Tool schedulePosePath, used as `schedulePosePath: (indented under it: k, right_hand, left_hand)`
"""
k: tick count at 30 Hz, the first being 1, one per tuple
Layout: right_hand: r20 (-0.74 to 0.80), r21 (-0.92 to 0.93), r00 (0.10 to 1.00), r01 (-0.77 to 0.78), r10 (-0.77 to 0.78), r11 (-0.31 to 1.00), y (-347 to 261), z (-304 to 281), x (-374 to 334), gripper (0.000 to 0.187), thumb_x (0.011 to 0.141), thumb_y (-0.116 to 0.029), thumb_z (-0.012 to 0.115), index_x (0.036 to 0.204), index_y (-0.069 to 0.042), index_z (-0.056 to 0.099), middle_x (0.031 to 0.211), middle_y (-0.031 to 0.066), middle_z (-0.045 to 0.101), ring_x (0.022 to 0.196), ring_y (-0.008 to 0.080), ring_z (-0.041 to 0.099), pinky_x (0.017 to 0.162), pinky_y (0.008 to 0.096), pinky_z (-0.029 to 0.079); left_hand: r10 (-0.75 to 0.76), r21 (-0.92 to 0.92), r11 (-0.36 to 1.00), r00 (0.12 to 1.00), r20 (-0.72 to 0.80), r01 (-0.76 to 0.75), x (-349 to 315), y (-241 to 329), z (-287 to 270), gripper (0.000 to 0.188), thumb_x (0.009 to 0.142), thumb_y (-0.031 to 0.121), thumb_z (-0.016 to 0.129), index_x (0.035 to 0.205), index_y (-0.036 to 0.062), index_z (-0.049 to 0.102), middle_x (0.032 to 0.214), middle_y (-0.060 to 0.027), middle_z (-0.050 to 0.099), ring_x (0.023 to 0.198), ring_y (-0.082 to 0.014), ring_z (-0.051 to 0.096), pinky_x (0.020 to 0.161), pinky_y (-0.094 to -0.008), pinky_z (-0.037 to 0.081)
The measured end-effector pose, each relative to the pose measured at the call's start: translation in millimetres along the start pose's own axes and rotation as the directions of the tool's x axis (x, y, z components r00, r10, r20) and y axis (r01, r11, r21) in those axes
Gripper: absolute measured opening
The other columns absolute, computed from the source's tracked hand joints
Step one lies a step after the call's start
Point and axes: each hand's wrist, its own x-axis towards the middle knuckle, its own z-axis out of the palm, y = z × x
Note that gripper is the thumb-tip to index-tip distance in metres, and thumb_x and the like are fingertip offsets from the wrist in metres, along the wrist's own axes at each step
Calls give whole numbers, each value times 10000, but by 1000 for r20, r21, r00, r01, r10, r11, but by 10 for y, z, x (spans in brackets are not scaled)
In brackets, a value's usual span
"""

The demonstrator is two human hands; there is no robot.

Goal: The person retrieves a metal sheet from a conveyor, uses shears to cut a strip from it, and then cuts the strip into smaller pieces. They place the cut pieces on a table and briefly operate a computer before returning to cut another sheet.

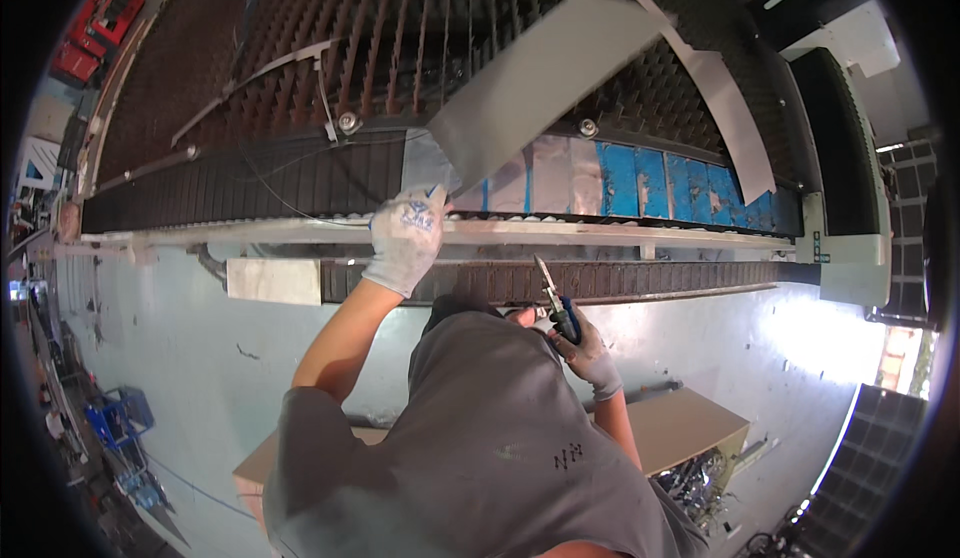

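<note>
My left hand, in a pale work glove, reaches to the edge of the slatted bed. Its fingers are closed on the near end of a flat grey metal sheet, where a smaller pale piece overlaps it. The sheet slants up and to the right over the slats. Close to my body, my gloved right hand is wrapped round the dark and blue handles of long-nosed pliers. Their slim metal jaws point away from me, apart from the sheet.
Rusty toothed slats fill the bed. A curved metal offcut lies at its right, and thin strips at its left. A pale rail runs along the front. Below stand brown boxes, one beside tangled scrap.
</note>
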Motion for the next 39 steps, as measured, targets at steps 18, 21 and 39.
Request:
schedulePosePath:
  k: [18, 21, 39]
  right_hand:
    - [399, 235, 912, -3, -94, 972, 714, 900, 1073, 458, 958, -191, 711, 1361, -16, 581, 1097, 172, 662, 997, 203, 639, 881, 317, 506]
    - [361, 216, 933, -91, 7, 972, 776, 1050, 1107, 473, 974, -188, 689, 1400, -20, 574, 1169, 197, 654, 1048, 230, 647, 922, 314, 508]
    - [269, 112, 888, -413, 372, 904, 290, 1356, 1226, 413, 916, -295, 712, 1234, -35, 669, 963, 93, 704, 888, 196, 645, 853, 336, 494]
  left_hand:
    - [-285, -216, 922, 941, 184, 321, -1012, -174, 1088, 451, 919, 527, 673, 1218, 189, 669, 882, -111, 736, 810, -316, 715, 766, -447, 556]
    - [-295, -224, 915, 936, 194, 335, -992, -154, 1062, 435, 920, 526, 671, 1203, 196, 681, 872, -103, 738, 792, -307, 717, 754, -436, 558]
    - [-349, -147, 901, 883, 315, 409, -927, -100, 1028, 427, 923, 539, 659, 1213, 228, 698, 793, -84, 728, 765, -305, 718, 742, -443, 566]
